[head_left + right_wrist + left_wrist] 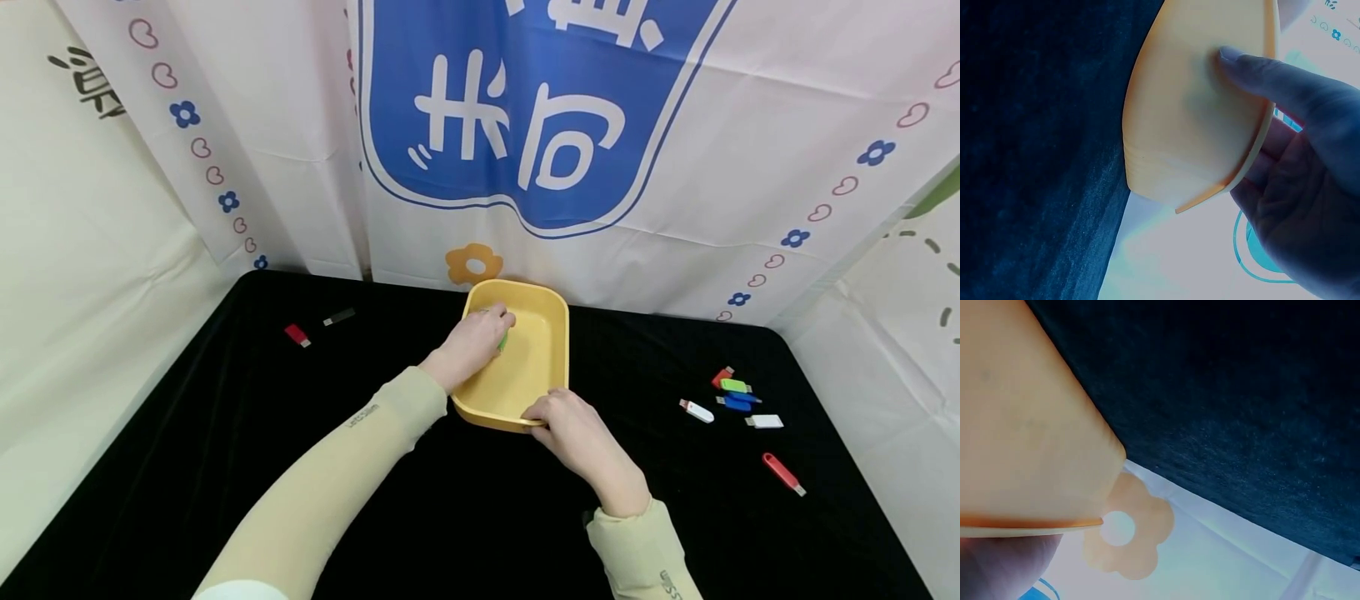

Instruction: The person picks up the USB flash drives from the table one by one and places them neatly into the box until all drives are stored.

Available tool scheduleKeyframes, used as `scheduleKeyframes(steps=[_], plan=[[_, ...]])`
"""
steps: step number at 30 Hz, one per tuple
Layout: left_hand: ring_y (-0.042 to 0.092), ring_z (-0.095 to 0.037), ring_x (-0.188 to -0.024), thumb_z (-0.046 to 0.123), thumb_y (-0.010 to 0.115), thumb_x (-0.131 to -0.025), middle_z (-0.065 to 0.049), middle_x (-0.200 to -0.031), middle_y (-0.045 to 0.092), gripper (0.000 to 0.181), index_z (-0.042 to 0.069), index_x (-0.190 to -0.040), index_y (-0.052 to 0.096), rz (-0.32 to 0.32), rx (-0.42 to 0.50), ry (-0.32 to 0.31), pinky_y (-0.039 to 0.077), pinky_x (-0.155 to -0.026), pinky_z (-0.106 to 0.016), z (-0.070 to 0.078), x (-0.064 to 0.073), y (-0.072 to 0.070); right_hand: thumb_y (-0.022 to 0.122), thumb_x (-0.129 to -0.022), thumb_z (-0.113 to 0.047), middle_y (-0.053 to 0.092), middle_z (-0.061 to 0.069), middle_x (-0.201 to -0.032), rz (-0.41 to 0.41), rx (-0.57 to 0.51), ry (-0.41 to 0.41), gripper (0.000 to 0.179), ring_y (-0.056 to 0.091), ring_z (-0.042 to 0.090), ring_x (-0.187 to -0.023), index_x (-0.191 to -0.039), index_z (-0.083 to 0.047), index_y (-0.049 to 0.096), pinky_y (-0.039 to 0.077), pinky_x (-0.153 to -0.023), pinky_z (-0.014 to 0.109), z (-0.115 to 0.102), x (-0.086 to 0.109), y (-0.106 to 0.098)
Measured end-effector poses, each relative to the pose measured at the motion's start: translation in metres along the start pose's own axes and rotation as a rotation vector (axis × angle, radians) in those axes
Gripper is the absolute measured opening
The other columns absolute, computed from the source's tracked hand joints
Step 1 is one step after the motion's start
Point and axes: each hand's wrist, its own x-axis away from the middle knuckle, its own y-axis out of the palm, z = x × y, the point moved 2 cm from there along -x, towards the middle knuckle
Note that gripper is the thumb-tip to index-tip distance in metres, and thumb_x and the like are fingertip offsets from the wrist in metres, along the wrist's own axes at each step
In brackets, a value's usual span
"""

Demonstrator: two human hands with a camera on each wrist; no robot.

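A yellow plastic tray (536, 350) with raised walls stands at the back middle of the black table. My right hand (573, 433) grips its near right corner; in the right wrist view the thumb (1250, 70) presses the outer wall while the fingers go over the rim. My left hand (472, 342) reaches over the tray's left wall, fingers curled down inside. A small green object (503, 341) shows beside those fingers, mostly hidden by the hand. The left wrist view shows mainly the tray's outer wall (1035, 425) and a bit of the hand.
On the right of the black cloth (465, 517) lie several USB sticks: a white one (697, 411), a green one (735, 385), blue ones (737, 403) and a red one (782, 473). At left are a red stick (297, 335) and a dark one (339, 317). A printed curtain (300, 125) hangs behind.
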Motion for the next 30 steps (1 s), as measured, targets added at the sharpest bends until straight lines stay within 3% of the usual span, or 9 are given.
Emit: scheduleKeyframes(steps=[4, 8, 10, 13, 18, 22, 24, 29, 30], plan=[[0.076, -0.027, -0.131, 0.03, 0.096, -0.102, -0.004, -0.147, 0.075, 0.054, 0.018, -0.15, 0.073, -0.005, -0.09, -0.022, 0.062, -0.12, -0.044, -0.007, -0.006, 0.005, 0.097, -0.097, -0.013, 0.077, -0.024, -0.091, 0.007, -0.015, -0.003, 0.027, 0.069, 0.002, -0.091, -0.094, -0.039, 0.089, 0.063, -0.083, 0.031, -0.003, 0.001, -0.001], [0.07, -0.028, -0.147, 0.031, 0.093, -0.105, 0.0, -0.155, 0.077, 0.053, 0.024, -0.153, 0.072, -0.001, -0.105, -0.076, 0.041, -0.141, -0.057, -0.013, -0.009, 0.007, 0.095, -0.098, -0.009, 0.077, -0.022, -0.088, 0.018, -0.071, -0.012, 0.031, 0.066, 0.003, -0.087, -0.09, -0.038, 0.087, 0.061, -0.079, 0.032, -0.008, 0.002, -0.007], [0.069, -0.027, -0.147, 0.029, 0.09, -0.107, 0.003, -0.155, 0.079, 0.05, 0.025, -0.154, 0.073, 0.004, -0.111, -0.101, 0.034, -0.143, -0.061, -0.014, -0.009, 0.006, 0.094, -0.099, -0.008, 0.077, -0.019, -0.087, 0.03, -0.093, -0.033, 0.03, 0.065, 0.004, -0.086, -0.089, -0.035, 0.086, 0.059, -0.077, 0.032, -0.012, 0.003, -0.013], [0.071, -0.025, -0.144, 0.03, 0.088, -0.108, 0.006, -0.151, 0.081, 0.047, 0.027, -0.153, 0.074, 0.0, -0.136, -0.125, 0.034, -0.141, -0.061, -0.014, -0.009, 0.0, 0.092, -0.1, -0.007, 0.079, -0.015, -0.087, 0.05, -0.11, -0.064, 0.027, 0.064, 0.006, -0.084, -0.089, -0.031, 0.087, 0.058, -0.074, 0.033, -0.017, 0.004, -0.02], [0.069, -0.027, -0.146, 0.034, 0.092, -0.104, 0.006, -0.152, 0.082, 0.053, 0.027, -0.153, 0.072, -0.033, -0.114, -0.152, 0.031, -0.143, -0.06, -0.016, -0.012, -0.004, 0.095, -0.098, -0.007, 0.08, -0.016, -0.09, 0.043, -0.09, -0.043, 0.025, 0.067, 0.008, -0.088, -0.093, -0.031, 0.089, 0.061, -0.079, 0.034, -0.014, 0.002, -0.016], [0.068, -0.028, -0.147, 0.034, 0.091, -0.105, 0.007, -0.149, 0.083, 0.051, 0.028, -0.152, 0.073, -0.039, -0.103, -0.156, 0.029, -0.143, -0.061, -0.018, -0.015, -0.001, 0.096, -0.096, -0.007, 0.08, -0.018, -0.09, 0.035, -0.076, -0.021, 0.028, 0.068, 0.009, -0.09, -0.093, -0.034, 0.089, 0.062, -0.082, 0.036, -0.009, 0.001, -0.009], [0.069, -0.027, -0.145, 0.035, 0.088, -0.107, 0.009, -0.147, 0.084, 0.048, 0.031, -0.152, 0.073, -0.04, -0.134, -0.151, 0.031, -0.142, -0.06, -0.018, -0.015, 0.0, 0.095, -0.097, -0.006, 0.083, -0.01, -0.093, 0.039, -0.05, -0.047, 0.021, 0.071, 0.014, -0.093, -0.095, -0.026, 0.09, 0.063, -0.085, 0.037, -0.025, 0.005, -0.027], [0.067, -0.027, -0.146, 0.033, 0.077, -0.115, 0.009, -0.144, 0.085, 0.042, 0.034, -0.157, 0.071, -0.068, -0.155, -0.142, 0.027, -0.143, -0.059, -0.02, -0.017, 0.006, 0.095, -0.098, -0.008, 0.083, -0.012, -0.094, 0.035, -0.055, -0.031, 0.02, 0.072, 0.014, -0.094, -0.096, -0.027, 0.091, 0.064, -0.086, 0.038, -0.023, 0.005, -0.024], [0.066, -0.028, -0.147, 0.032, 0.074, -0.117, 0.008, -0.144, 0.085, 0.042, 0.033, -0.158, 0.07, -0.078, -0.151, -0.142, 0.026, -0.144, -0.059, -0.021, -0.017, 0.007, 0.095, -0.098, -0.009, 0.081, -0.016, -0.093, 0.032, -0.061, -0.016, 0.024, 0.071, 0.011, -0.093, -0.094, -0.032, 0.09, 0.064, -0.084, 0.037, -0.014, 0.003, -0.015]])
